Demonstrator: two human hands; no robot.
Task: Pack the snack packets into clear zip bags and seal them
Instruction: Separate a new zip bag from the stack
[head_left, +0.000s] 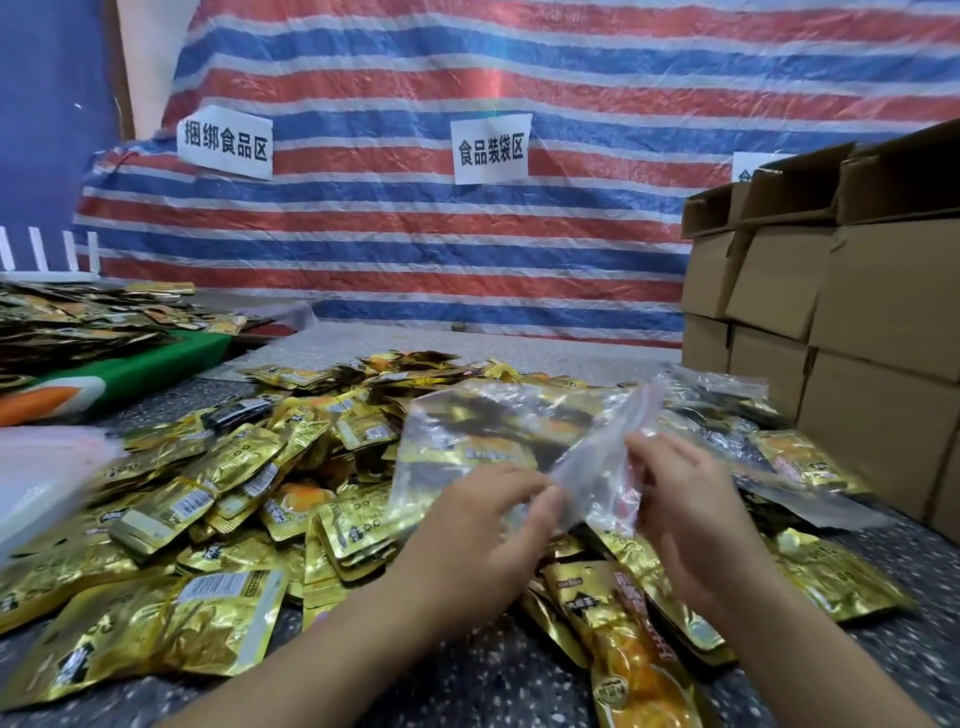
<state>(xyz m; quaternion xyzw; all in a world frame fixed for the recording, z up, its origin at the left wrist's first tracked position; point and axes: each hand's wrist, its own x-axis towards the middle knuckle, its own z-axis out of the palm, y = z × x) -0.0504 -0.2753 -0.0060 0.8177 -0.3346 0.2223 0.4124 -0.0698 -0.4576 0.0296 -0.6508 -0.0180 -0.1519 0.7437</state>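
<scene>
Above gold packets (218, 499) — both hands (485, 525) (680, 499) pinch zip bag (519, 447).

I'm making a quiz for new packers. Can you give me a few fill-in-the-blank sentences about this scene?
1. Both hands, the left hand and the right hand, hold a clear ____ bag.
2. The loose snack packets are mostly ____ in colour.
3. Stacked on the right are brown ____ boxes.
4. The striped tarp carries white paper ____.

Missing words: zip; gold; cardboard; signs
</scene>
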